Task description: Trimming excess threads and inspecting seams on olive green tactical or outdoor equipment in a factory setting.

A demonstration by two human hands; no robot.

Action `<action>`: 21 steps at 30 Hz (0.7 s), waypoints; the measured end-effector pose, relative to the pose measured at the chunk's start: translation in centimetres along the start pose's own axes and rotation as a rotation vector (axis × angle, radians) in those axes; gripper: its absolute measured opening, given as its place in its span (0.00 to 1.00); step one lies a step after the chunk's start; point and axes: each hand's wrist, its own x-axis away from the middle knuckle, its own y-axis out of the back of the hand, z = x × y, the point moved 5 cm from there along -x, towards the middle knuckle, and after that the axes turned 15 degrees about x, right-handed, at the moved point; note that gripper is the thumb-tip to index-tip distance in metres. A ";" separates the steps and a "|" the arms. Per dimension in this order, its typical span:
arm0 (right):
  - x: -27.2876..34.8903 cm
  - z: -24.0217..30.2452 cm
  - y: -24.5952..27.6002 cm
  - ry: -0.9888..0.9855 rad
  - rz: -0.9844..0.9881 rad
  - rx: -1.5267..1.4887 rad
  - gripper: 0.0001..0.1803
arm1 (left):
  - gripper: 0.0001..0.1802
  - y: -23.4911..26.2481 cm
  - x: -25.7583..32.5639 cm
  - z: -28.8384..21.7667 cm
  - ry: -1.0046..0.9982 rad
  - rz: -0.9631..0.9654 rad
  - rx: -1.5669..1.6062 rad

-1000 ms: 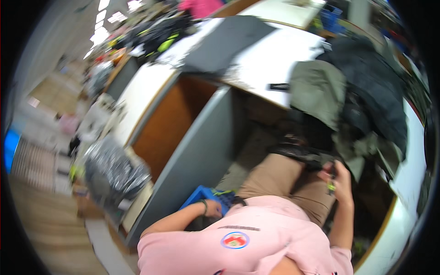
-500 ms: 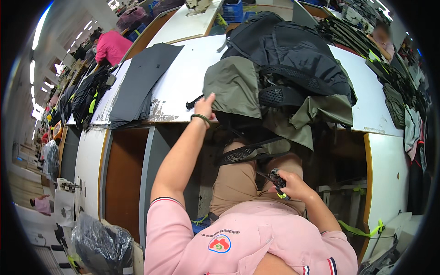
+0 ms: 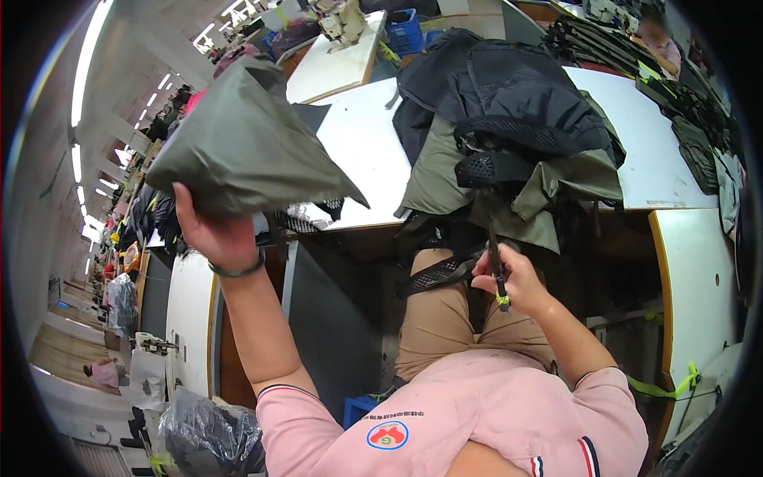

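My left hand (image 3: pixel 218 234) is raised at the left, closed on an olive-green fabric piece (image 3: pixel 246 151) that fans out above the white table (image 3: pixel 358 135). A black mesh strip hangs below that fabric, near the table edge. Over my lap, my right hand (image 3: pixel 517 280) grips a slim dark tool (image 3: pixel 497 266) with a yellow-green tie at its lower end; its exact kind is unclear. In front of me lies a black bag (image 3: pixel 509 87) with mesh straps and olive panels. Some of its parts droop over the table edge, and a mesh strap (image 3: pixel 437 277) rests on my thigh.
Dark flat sheets (image 3: pixel 311 116) lie on the table, partly behind the raised fabric. A sewing machine (image 3: pixel 342 22) and a blue crate (image 3: pixel 403 32) stand farther back. Stacked dark pieces (image 3: pixel 604 56) lie far right, where another person sits. A plastic-wrapped bundle (image 3: pixel 208 433) is at lower left.
My left hand has swung left and up, carrying the olive fabric piece away from the bag. My right hand has risen toward the table edge, its tool now pointing upward.
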 end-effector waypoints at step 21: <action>0.4 -4.7 1.8 -0.156 0.184 0.111 0.16 | 0.09 -10.3 19.3 14.1 0.421 1.251 -1.029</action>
